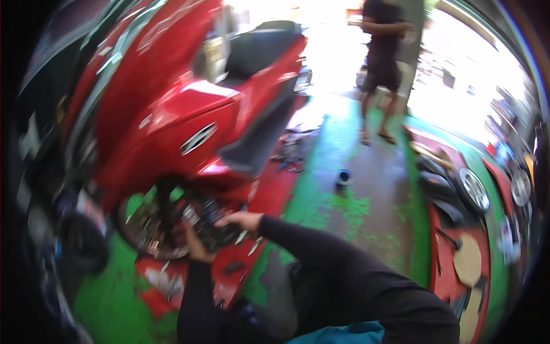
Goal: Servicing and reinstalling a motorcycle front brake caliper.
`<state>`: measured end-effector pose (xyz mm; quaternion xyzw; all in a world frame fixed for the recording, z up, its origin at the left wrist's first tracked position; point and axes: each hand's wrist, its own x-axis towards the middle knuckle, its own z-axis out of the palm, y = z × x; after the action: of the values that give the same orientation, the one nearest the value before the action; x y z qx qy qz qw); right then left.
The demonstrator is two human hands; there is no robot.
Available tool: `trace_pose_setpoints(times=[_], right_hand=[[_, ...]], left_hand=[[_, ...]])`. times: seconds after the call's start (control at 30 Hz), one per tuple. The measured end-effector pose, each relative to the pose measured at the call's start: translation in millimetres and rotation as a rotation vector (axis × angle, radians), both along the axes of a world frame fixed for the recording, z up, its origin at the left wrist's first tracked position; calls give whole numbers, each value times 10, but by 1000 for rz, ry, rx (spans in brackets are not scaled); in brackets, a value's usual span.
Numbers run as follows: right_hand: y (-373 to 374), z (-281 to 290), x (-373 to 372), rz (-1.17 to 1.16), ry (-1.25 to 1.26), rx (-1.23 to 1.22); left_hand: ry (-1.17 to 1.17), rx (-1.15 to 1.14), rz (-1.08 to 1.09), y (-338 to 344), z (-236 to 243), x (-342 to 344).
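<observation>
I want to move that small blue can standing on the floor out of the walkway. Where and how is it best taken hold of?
Grip the blue can around its round side wall, coming down from above with the hand. It stands upright and alone on the bare floor, clear of the red scooter, so every side looks free. The picture is too blurred to show a handle or lid.

A person in dark shirt and shorts (382,51) stands well back on the worn green floor (349,206), a small blue can (343,178) sits between, and spare wheels and tyres (458,186) lie along the right wall.
</observation>
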<state>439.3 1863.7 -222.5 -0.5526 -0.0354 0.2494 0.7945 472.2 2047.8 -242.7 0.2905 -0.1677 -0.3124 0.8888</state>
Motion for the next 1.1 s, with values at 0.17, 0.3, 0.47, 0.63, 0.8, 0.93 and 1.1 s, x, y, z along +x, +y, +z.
trace_pose_setpoints(times=[0.17,0.3,0.47,0.63,0.8,0.93,1.1], right_hand=[[-147,-121,147,123,12,14],[-304,74,-156,85,-53,-7],[-802,96,-521,-78,241,-274],[-1049,-49,-761,-326,284,-355],[-1256,-313,-791,-416,0,-776],[-1256,-433,-902,-223,-638,-1342],[-1300,-418,-985,-339,-1000,-1410]], left_hand=[[-62,-24,-45,-10,77,-34],[-164,213,342,24,-131,59],[-39,-58,43,162,164,-63],[128,129,161,269,246,-76],[59,286,278,239,146,-54],[136,137,208,92,392,-278],[301,-20,312,-152,512,-467]])
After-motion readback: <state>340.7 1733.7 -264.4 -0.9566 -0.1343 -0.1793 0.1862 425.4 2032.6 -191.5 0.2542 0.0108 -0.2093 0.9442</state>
